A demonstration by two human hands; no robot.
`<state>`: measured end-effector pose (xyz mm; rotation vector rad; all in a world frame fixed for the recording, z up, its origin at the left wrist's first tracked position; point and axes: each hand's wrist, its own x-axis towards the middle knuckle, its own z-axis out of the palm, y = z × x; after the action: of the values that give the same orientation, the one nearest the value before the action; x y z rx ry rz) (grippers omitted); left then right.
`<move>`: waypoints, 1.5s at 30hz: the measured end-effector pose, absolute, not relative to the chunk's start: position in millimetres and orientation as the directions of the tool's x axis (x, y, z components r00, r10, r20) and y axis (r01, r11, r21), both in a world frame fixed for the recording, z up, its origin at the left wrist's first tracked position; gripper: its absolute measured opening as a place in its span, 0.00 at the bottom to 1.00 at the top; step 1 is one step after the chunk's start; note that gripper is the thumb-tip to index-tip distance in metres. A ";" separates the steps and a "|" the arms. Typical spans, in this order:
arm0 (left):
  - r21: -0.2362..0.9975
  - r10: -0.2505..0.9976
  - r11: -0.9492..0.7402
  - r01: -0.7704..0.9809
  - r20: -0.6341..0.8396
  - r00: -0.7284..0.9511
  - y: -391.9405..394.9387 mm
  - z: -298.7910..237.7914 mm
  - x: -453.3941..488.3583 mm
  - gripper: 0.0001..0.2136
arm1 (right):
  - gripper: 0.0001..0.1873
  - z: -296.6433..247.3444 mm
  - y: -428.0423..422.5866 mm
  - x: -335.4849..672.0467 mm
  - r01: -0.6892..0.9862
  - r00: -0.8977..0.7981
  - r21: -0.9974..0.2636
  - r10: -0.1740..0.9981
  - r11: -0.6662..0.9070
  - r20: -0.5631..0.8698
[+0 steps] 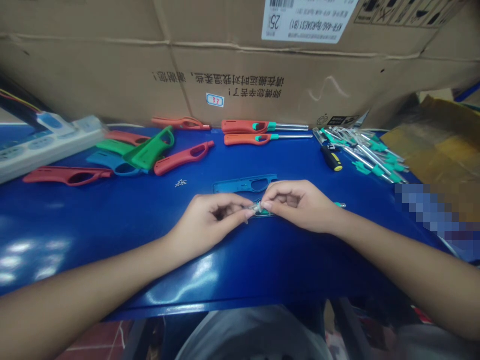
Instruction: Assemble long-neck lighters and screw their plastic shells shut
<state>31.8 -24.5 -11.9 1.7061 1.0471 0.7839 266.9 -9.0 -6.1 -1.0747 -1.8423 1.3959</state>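
Observation:
Both hands meet near the middle of the blue table. Between the fingertips of my left hand (217,215) and my right hand (298,205) is a small clear and green lighter mechanism (258,207), pinched from both sides. My fingers cover much of it. Just behind them lies a blue lighter shell half (240,185), its hollow side up. A green piece with a metal end (340,205) shows past my right hand, partly hidden by it.
Red, green and blue shell halves (150,150) lie at the left by a white power strip (52,145). Two red lighters (247,140) rest against the cardboard box (131,60). Screws (180,184), a screwdriver (332,157) and piled lighter inner assemblies (369,152) lie about.

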 end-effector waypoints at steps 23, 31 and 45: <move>0.954 0.900 -0.149 0.260 0.022 0.435 -22.3 -10.9 30.2 0.12 | 0.12 -1.7 -7.8 267.2 0.148 -0.504 -0.978 0.862 0.151 0.057; 0.954 0.901 -0.153 0.259 0.027 0.432 -23.9 -8.7 32.4 0.11 | 0.13 -6.2 -7.2 266.9 0.179 -0.472 -0.976 0.881 0.124 0.026; 0.942 0.911 -0.163 0.292 0.029 0.412 -23.4 -9.9 34.8 0.12 | 0.11 -8.1 -10.8 265.2 0.226 -0.457 -0.966 0.890 0.130 0.013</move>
<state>34.8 -23.4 -9.9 1.6861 1.0631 0.7883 265.2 -10.8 -8.1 -1.0779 -1.7844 1.3566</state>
